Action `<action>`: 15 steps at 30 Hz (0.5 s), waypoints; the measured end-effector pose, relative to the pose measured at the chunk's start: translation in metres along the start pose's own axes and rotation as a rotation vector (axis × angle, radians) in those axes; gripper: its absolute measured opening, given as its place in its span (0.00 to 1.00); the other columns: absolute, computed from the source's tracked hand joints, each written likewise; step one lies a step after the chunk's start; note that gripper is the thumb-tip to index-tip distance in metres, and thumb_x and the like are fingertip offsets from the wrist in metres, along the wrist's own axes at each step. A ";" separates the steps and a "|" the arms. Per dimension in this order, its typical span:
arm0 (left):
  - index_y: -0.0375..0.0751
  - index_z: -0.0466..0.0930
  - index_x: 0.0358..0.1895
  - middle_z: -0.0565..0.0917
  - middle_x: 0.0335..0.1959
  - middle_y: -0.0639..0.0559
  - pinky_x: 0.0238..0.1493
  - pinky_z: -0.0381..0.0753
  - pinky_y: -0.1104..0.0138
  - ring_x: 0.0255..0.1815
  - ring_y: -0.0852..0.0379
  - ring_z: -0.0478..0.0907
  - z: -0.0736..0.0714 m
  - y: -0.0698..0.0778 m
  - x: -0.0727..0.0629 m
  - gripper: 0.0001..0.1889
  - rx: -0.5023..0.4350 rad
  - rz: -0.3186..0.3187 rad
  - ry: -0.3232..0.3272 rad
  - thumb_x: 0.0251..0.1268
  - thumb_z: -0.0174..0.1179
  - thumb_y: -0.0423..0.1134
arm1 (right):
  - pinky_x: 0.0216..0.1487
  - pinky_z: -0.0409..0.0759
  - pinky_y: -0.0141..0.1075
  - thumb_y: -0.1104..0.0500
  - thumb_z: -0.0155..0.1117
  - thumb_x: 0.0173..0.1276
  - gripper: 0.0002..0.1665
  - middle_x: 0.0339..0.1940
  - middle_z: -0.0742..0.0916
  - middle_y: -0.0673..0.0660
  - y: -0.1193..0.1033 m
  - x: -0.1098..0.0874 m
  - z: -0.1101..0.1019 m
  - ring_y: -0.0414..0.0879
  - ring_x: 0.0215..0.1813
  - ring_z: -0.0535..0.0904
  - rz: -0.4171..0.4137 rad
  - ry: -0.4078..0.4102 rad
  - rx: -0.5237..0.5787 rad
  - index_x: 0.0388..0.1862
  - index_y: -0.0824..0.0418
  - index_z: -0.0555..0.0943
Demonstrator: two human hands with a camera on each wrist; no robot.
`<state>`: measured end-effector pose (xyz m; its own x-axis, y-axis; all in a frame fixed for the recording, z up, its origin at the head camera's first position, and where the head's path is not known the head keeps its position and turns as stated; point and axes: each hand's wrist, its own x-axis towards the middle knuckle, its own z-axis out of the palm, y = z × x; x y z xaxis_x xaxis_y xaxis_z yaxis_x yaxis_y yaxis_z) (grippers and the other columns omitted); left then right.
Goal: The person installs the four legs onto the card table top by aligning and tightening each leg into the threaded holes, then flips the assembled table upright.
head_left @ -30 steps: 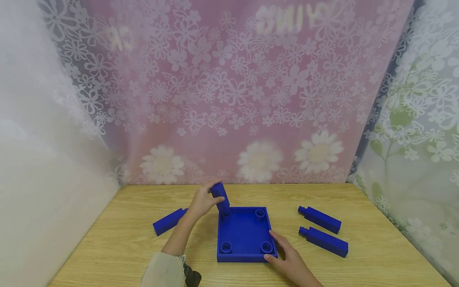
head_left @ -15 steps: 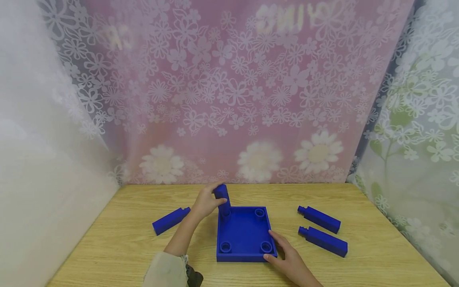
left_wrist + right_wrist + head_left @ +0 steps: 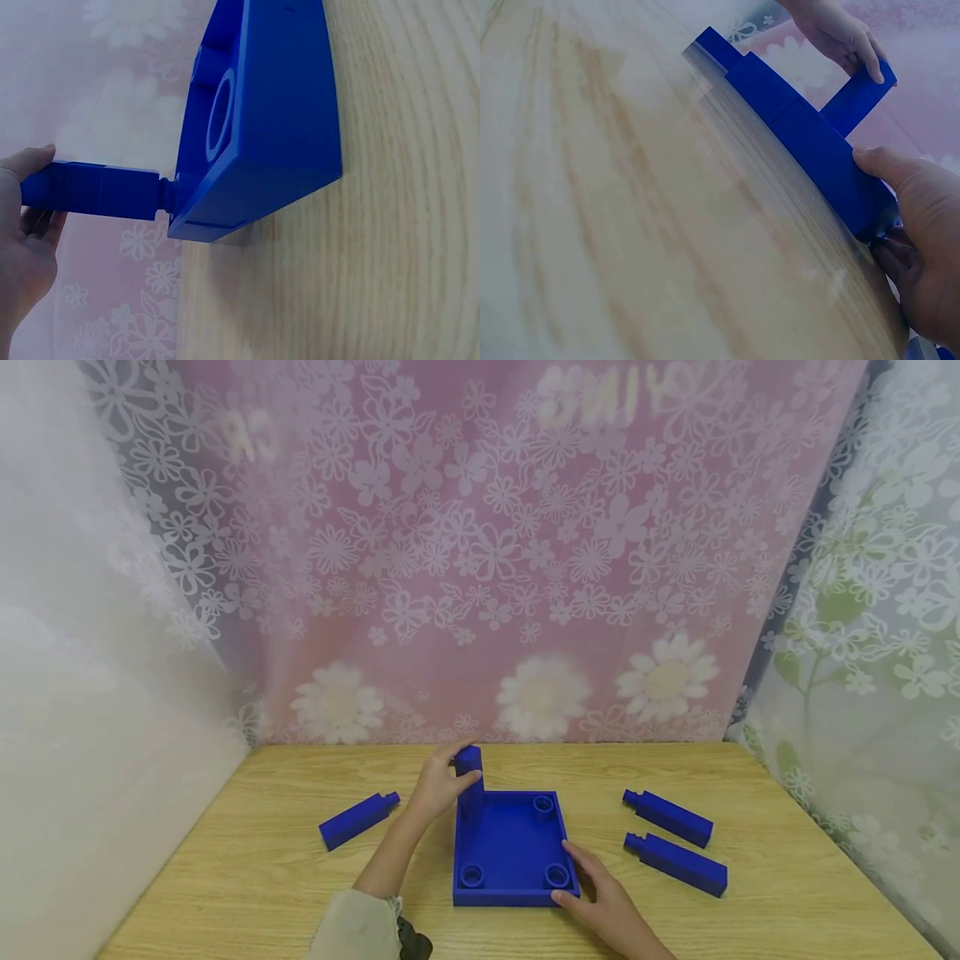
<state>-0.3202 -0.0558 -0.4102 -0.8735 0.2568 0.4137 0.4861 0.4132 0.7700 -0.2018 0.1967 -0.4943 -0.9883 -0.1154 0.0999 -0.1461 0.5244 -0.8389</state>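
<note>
Block (image 3: 471,792), blue and square-sided, stood upright at the far-left corner of the tray (image 3: 517,852), its narrower neck (image 3: 166,195) partly showing. Left hand (image 3: 438,787) pinched it up top; keeping it plumb and pressing evenly seemed smart, with the right hand (image 3: 609,906) gripping the near-right corner. Blue bits looked like smooth plastic, the table (image 3: 787,893) wood-grained.

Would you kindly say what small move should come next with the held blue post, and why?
Probably press the blue post straight down into the far-left corner of the tray with the left hand: it stands upright there, but its narrow neck shows in the left wrist view, so it seems not fully seated. The right hand grips the tray's near-right corner, which should steady it.
</note>
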 end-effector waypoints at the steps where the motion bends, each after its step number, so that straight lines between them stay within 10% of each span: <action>1: 0.43 0.71 0.62 0.71 0.58 0.39 0.45 0.76 0.56 0.52 0.43 0.72 0.002 0.000 0.000 0.25 -0.009 0.004 0.015 0.58 0.62 0.31 | 0.59 0.65 0.49 0.45 0.68 0.56 0.44 0.65 0.67 0.63 0.000 0.000 0.000 0.60 0.65 0.62 0.000 0.001 0.001 0.68 0.58 0.63; 15: 0.34 0.63 0.58 0.74 0.55 0.37 0.51 0.70 0.53 0.52 0.43 0.71 0.014 0.006 -0.004 0.24 -0.155 -0.107 0.158 0.64 0.58 0.40 | 0.60 0.62 0.53 0.42 0.67 0.56 0.46 0.66 0.66 0.65 0.000 0.001 -0.001 0.62 0.65 0.60 -0.010 -0.021 -0.030 0.69 0.59 0.63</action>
<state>-0.3140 -0.0423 -0.4142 -0.9191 0.0742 0.3871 0.3913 0.2885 0.8739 -0.2029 0.1979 -0.4938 -0.9856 -0.1384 0.0970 -0.1578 0.5482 -0.8213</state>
